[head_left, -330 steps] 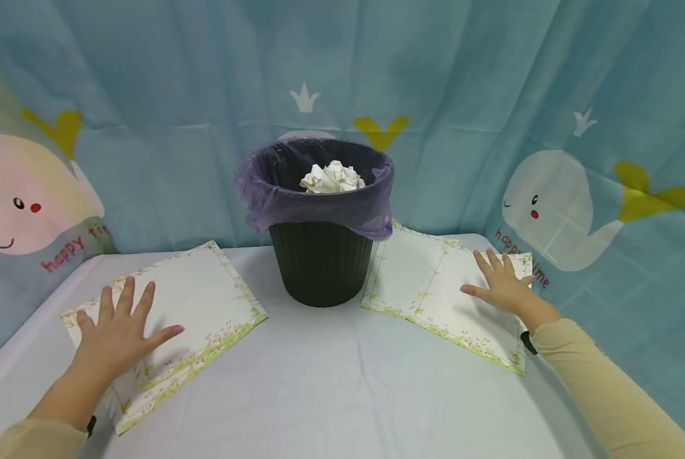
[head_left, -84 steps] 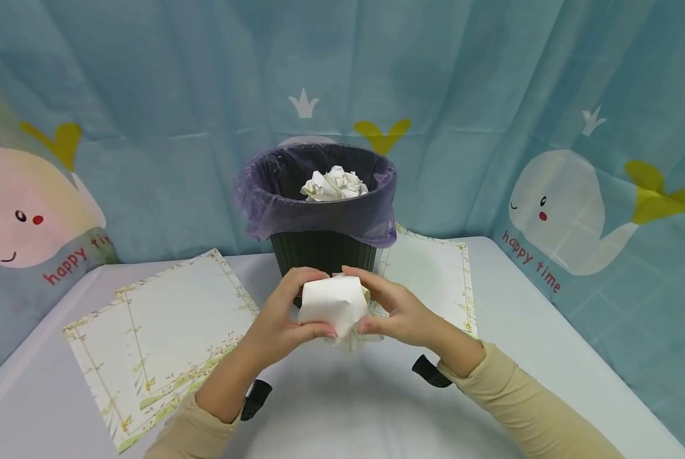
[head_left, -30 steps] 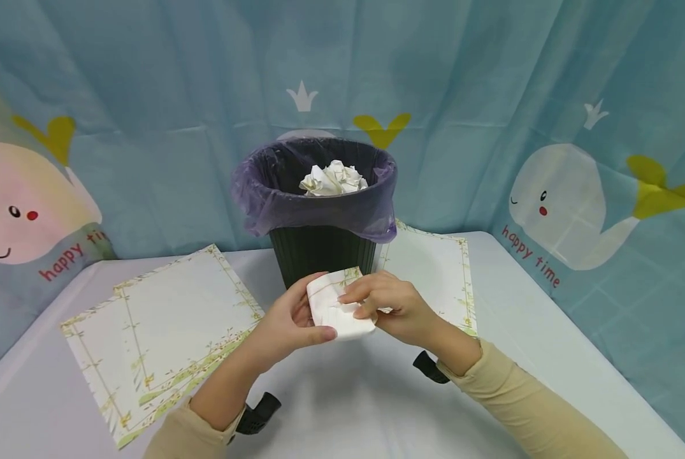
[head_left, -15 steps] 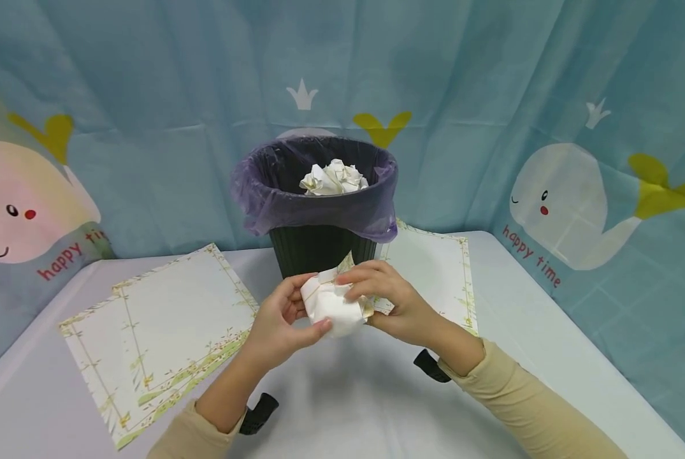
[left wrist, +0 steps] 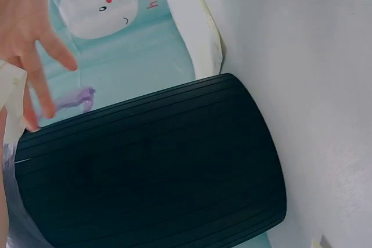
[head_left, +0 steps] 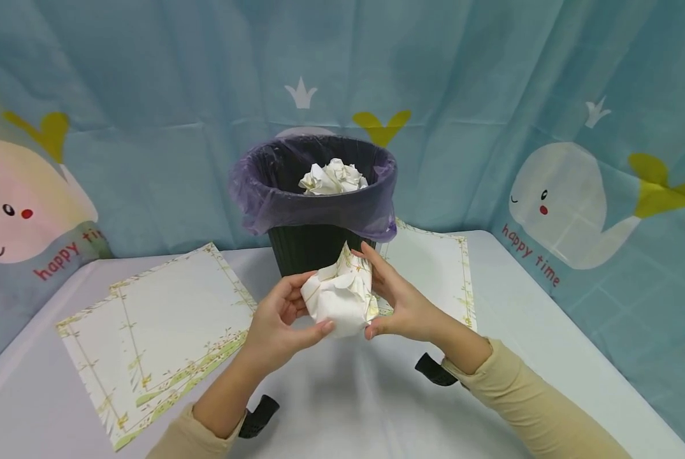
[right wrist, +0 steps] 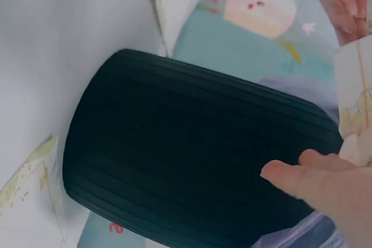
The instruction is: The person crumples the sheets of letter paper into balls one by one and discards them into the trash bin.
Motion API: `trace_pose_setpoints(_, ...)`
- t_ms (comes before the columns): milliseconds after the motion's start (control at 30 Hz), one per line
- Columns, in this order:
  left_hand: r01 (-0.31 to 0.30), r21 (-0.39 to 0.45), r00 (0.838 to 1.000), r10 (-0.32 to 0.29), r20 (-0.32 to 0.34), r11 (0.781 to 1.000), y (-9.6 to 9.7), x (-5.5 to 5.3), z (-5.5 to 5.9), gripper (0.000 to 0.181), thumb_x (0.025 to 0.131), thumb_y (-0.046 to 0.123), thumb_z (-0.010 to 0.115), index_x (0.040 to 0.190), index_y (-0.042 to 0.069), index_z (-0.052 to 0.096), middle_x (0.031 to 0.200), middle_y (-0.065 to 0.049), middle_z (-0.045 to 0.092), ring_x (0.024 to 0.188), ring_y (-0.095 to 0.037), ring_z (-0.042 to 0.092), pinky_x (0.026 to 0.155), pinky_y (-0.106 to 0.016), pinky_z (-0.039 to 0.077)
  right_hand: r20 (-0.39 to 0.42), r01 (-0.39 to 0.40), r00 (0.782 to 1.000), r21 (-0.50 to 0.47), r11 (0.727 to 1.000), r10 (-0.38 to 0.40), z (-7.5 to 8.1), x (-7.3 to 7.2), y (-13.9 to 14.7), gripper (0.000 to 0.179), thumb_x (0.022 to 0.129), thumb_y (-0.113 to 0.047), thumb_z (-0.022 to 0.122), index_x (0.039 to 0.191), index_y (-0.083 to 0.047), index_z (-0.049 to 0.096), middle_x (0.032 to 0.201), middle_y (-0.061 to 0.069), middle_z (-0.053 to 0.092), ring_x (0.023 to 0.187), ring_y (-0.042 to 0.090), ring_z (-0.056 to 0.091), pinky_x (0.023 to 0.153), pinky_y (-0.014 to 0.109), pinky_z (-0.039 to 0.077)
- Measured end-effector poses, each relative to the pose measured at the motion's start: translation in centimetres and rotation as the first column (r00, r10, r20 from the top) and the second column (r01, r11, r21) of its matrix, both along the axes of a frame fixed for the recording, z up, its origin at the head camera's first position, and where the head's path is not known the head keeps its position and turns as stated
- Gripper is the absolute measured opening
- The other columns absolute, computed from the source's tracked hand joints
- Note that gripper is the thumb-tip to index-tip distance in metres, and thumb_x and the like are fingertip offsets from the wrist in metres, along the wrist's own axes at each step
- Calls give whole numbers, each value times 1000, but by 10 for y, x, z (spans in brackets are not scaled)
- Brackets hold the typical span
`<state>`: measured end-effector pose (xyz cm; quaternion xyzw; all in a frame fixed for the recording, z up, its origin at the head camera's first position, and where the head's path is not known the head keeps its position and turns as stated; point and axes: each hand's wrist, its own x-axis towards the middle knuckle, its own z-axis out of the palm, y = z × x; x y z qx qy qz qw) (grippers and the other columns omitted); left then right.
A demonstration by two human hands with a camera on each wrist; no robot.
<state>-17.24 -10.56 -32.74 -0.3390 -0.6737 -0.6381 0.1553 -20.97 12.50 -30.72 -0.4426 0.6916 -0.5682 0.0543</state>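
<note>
A crumpled sheet of paper [head_left: 342, 299], white with a floral border, is held up in front of the bin. My left hand [head_left: 279, 322] grips its left side, thumb in front and fingers behind. At its right side is my right hand [head_left: 402, 303], fingers stretched and spread, thumb by the paper's lower corner; firm contact is unclear. In the left wrist view the right hand [left wrist: 35, 39] shows extended fingers near the paper [left wrist: 13, 94]. From the right wrist, the paper [right wrist: 356, 85] appears between the left hand [right wrist: 346, 1] and the right hand [right wrist: 325, 184].
A dark ribbed bin [head_left: 302, 248] with a purple liner [head_left: 319, 213] stands behind the hands. Crumpled paper [head_left: 332, 177] shows inside it. Bordered sheets [head_left: 181, 312] lie overlapped at left; another sheet [head_left: 434, 274] lies at right. A whale-print curtain [head_left: 176, 76] backs the white table [head_left: 331, 414].
Since 11 s ago a sheet has left the right pile and is now crumpled in front of me. Over the last second my right fingers uncurled from its top and spread along its right side.
</note>
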Motion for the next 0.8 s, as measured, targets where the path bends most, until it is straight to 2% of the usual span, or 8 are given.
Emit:
trace_pose_setpoints(133,34,-9,998,-33,49,999,0,0,-1,56,75,-19,71,125,-18,44,112,-31,58,97,-9,62,82,-23,53,99,-39,994,-81,996,47,3,1,-1,134,67,-53,81,151,7,-5,156,29,9,140,39,25,107,25,34)
trace_pose_setpoints(267,42,-43,995,-38,92,998,0,0,1,56,78,-15,72,127,-17,44,113,-29,59,97,-11,63,82,-25,53,169,-81,981,-93,992,96,8,3,0,131,68,-44,85,150,10,-2,154,33,11,136,35,33,100,24,42)
trace_pose_setpoints(333,35,-63,994,-28,105,997,1,0,1,57,77,-15,73,127,-17,46,111,-28,60,95,-12,63,81,-25,54,160,-81,983,-53,995,88,11,3,-1,126,69,-39,86,150,11,3,152,33,19,133,33,38,98,25,43)
trace_pose_setpoints(433,17,-95,990,-4,138,995,2,1,2,56,77,-14,73,126,-17,48,108,-27,61,91,-13,62,79,-26,55,94,-58,994,14,998,56,13,5,-3,107,72,-18,87,147,15,18,145,32,35,126,34,47,100,29,44)
trace_pose_setpoints(533,-31,-122,982,53,180,992,5,3,3,53,76,-15,72,124,-16,51,104,-25,63,88,-17,63,76,-25,55,-5,-23,1000,53,998,24,12,6,-7,87,70,6,83,140,17,34,136,30,47,117,34,54,100,36,45)
trace_pose_setpoints(600,-83,-134,974,109,200,987,7,4,4,50,75,-17,72,121,-15,53,103,-24,64,87,-21,63,75,-24,55,-43,-2,999,40,999,4,11,7,-9,77,68,13,81,134,18,42,130,30,52,111,32,58,97,38,47)
trace_pose_setpoints(667,-145,-141,962,173,212,979,10,4,5,44,74,-19,72,115,-13,57,101,-22,66,84,-25,64,74,-25,56,-49,10,999,10,1000,-10,8,6,-12,67,70,12,80,128,19,47,124,30,56,107,26,61,94,38,49)
trace_pose_setpoints(800,-266,-148,929,294,223,953,15,4,4,29,75,-19,71,100,-8,61,95,-18,68,79,-25,64,72,-28,57,-5,23,1000,-95,995,-23,0,5,-17,54,78,-8,81,116,20,54,112,28,62,100,15,62,90,31,51)
